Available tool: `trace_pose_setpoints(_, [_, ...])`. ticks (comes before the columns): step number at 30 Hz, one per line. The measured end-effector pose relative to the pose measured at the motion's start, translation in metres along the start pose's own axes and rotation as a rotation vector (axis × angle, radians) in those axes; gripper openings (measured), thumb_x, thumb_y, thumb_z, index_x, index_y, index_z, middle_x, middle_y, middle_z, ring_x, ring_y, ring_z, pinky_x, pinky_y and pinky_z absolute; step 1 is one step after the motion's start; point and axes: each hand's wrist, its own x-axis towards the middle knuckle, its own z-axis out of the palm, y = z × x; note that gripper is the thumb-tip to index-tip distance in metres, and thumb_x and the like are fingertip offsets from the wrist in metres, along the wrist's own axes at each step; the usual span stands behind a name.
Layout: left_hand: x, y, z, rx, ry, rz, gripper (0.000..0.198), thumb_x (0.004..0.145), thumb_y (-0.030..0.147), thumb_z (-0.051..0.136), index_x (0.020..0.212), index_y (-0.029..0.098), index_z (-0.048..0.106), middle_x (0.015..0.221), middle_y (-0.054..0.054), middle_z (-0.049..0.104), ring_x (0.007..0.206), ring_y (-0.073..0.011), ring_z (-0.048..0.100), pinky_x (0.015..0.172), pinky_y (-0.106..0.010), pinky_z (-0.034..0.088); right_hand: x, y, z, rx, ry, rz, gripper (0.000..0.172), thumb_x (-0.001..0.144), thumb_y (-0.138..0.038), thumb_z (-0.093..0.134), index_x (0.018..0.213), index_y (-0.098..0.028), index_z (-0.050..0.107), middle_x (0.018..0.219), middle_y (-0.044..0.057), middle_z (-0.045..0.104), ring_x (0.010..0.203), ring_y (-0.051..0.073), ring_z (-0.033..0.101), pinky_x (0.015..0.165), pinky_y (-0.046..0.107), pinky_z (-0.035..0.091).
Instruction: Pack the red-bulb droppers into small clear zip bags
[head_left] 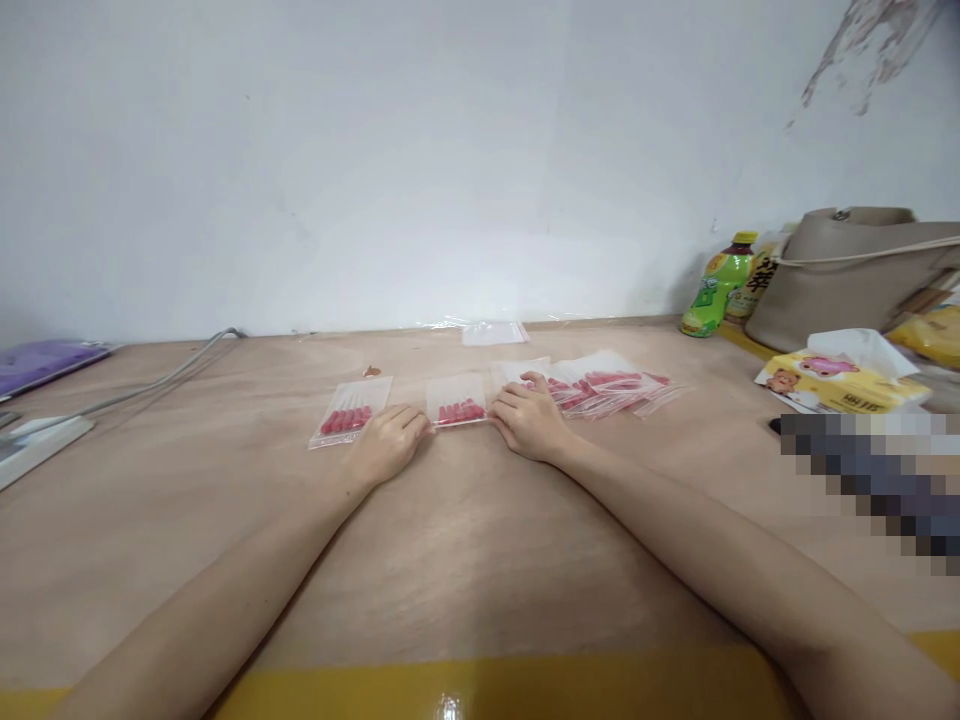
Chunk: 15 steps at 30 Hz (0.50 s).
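A small clear zip bag [456, 392] with several red rod-shaped pieces inside lies flat in the middle of the table. My left hand [390, 440] is closed at its near left corner, fingers pinched on the edge. On the opposite side, my right hand [529, 418] has its fingers curled at the near right corner. Just left of my left hand rests another filled bag [352, 412], its red pieces in a row. Beyond my right hand, several similar bags [600, 382] overlap in a loose pile. The exact fingertip contact is small and partly hidden.
Against the wall lies a flat clear packet [493, 333]. At the right stand a green-labelled bottle [720, 285], a grey-beige bag [847, 270] and a yellow tissue pack [840, 372]. A grey cable [172, 375], a white power strip [45, 445] and a purple item [49, 365] occupy the left.
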Motion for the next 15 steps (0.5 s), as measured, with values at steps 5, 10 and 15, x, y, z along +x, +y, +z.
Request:
trace_pose_setpoints(5, [0.001, 0.005, 0.0, -0.014, 0.044, -0.077, 0.024, 0.09, 0.03, 0.042, 0.087, 0.015, 0.06, 0.087, -0.009, 0.063, 0.082, -0.02, 0.059, 0.073, -0.031, 0.048, -0.004, 0.001, 0.001, 0.05, 0.043, 0.01, 0.016, 0.084, -0.02, 0.045, 0.074, -0.017, 0.058, 0.076, 0.003, 0.064, 0.081, 0.015, 0.051, 0.09, 0.038, 0.019])
trace_pose_setpoints(10, [0.008, 0.009, 0.011, -0.154, 0.042, -0.094, 0.034, 0.086, 0.036, 0.049, 0.114, 0.018, 0.055, 0.126, -0.011, 0.05, 0.113, -0.0256, 0.049, 0.091, -0.039, 0.044, -0.004, -0.007, -0.004, 0.119, 0.011, -0.029, 0.016, 0.084, -0.022, 0.045, 0.077, -0.018, 0.059, 0.078, 0.003, 0.064, 0.083, 0.016, 0.05, 0.088, 0.037, 0.023])
trace_pose_setpoints(15, [0.009, 0.008, 0.023, -0.277, 0.073, -0.136, 0.029, 0.09, 0.029, 0.04, 0.108, 0.019, 0.061, 0.11, -0.006, 0.063, 0.099, -0.0187, 0.06, 0.086, -0.033, 0.05, -0.005, -0.008, -0.009, 0.092, -0.006, 0.038, 0.028, 0.08, -0.037, 0.051, 0.099, -0.017, 0.057, 0.103, 0.008, 0.061, 0.095, 0.02, 0.049, 0.091, 0.04, 0.021])
